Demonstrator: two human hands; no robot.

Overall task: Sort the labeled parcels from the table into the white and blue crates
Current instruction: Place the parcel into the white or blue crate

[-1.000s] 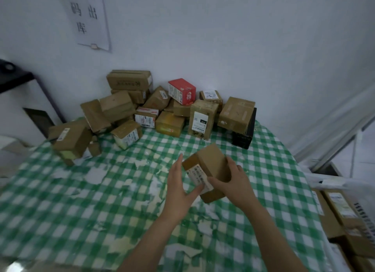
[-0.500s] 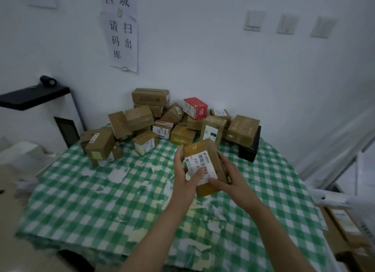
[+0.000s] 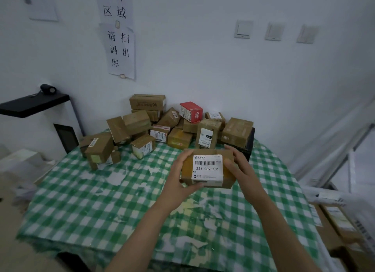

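Note:
A brown cardboard parcel (image 3: 209,168) is held up above the table, its white label reading 231-239-K01 facing me. My left hand (image 3: 178,176) grips its left end, thumb under the lower edge. My right hand (image 3: 240,170) grips its right end, thumb lying across the front. Behind it a pile of several parcels (image 3: 162,125) sits at the back of the table, among them a red box (image 3: 191,111). No white or blue crate is in view.
The table wears a worn green-and-white checked cloth (image 3: 101,194). A black shelf (image 3: 32,105) stands at the left by the wall. Cardboard boxes (image 3: 341,227) lie low at the right edge. Paper notices (image 3: 119,38) hang on the wall.
Both hands have turned the parcel so its label now faces me squarely, and raised it. The view has tilted up, showing more of the wall.

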